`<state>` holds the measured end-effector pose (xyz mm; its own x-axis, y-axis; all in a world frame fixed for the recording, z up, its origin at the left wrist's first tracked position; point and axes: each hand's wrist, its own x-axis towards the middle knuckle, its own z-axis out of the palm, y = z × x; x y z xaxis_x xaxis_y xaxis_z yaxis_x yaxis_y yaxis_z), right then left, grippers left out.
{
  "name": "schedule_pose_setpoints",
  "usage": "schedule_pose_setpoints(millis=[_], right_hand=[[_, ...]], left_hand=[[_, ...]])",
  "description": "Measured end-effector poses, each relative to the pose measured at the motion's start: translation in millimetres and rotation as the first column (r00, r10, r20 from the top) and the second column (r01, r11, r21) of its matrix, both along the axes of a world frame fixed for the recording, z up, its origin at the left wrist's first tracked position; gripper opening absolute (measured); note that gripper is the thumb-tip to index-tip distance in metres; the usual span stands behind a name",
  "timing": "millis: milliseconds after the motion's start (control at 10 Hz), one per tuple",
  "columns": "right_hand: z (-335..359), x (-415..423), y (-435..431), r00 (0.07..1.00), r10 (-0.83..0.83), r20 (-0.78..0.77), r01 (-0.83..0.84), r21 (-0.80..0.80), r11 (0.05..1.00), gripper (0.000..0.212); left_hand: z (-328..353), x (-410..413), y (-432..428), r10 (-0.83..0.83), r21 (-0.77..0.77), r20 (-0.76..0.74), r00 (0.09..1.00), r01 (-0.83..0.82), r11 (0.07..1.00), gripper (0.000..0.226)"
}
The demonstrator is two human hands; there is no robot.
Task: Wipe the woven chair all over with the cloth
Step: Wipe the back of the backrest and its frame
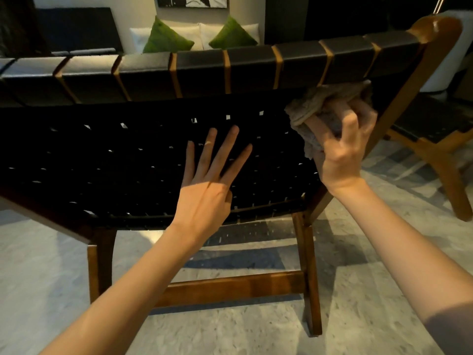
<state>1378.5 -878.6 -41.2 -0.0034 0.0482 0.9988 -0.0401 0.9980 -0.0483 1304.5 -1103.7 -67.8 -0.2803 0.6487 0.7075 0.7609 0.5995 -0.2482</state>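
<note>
1. The low chair [128,162] of black woven straps on a brown wooden frame fills the middle of the view, its back panel turned this way and its legs standing on the floor.
2. A crumpled beige cloth [309,108] sits against the weave at the panel's 2 o'clock corner, just under the strap-wrapped top rail.
3. The right hand [343,152] is bunched round that cloth, fingers curled into its folds, with a loose end hanging out toward 7 o'clock.
4. The left hand [207,185] lies flat on the weave near the panel's centre, fingers straight, spread and aimed at 1 o'clock; it holds nothing. How hard it presses, I cannot tell.
5. The two hands are apart, with bare weave between them.
6. A second chair of the same make [430,124] stands at 3 o'clock, just beside the first.
7. Grey speckled floor [371,290] spreads beneath both.
8. At 12 o'clock, beyond the top rail, two green cushions [163,37] lean on white pillows [204,30].
</note>
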Motion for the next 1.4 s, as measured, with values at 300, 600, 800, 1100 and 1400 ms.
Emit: schedule_pose_setpoints(millis=[300, 600, 800, 1100, 1400], right_hand=[[-71.9, -11.3, -1.5, 0.955, -0.028, 0.295, 0.02, 0.032, 0.999, 0.032], [-134.1, -19.7, 2.4, 0.644, -0.13, 0.754, 0.153, 0.04, 0.987, 0.041], [-162.9, -21.5, 4.0, 0.315, -0.122, 0.941, 0.229, 0.05, 0.972, 0.05], [-86.9, 29.0, -35.0, 0.841, -0.047, 0.538, 0.004, 0.081, 0.997, 0.032], [24.5, 39.9, -59.2, 0.986, -0.007, 0.167, -0.04, 0.275, 0.961, 0.013]], left_hand=[[-27.4, -13.9, 4.2, 0.071, -0.001, -0.05, 0.996, -0.071, 0.997, 0.091], [-47.4, -22.5, 4.0, 0.075, -0.078, -0.053, 0.996, -0.079, 0.994, 0.089], [-45.4, -18.0, -1.9, 0.067, -0.107, -0.03, 0.997, -0.069, 0.992, 0.093], [-20.1, -1.1, -29.2, 0.069, -0.059, 0.033, 0.997, -0.067, 0.996, 0.092], [15.6, 13.1, -40.3, 0.085, -0.011, 0.121, 0.989, -0.084, 0.996, 0.089]])
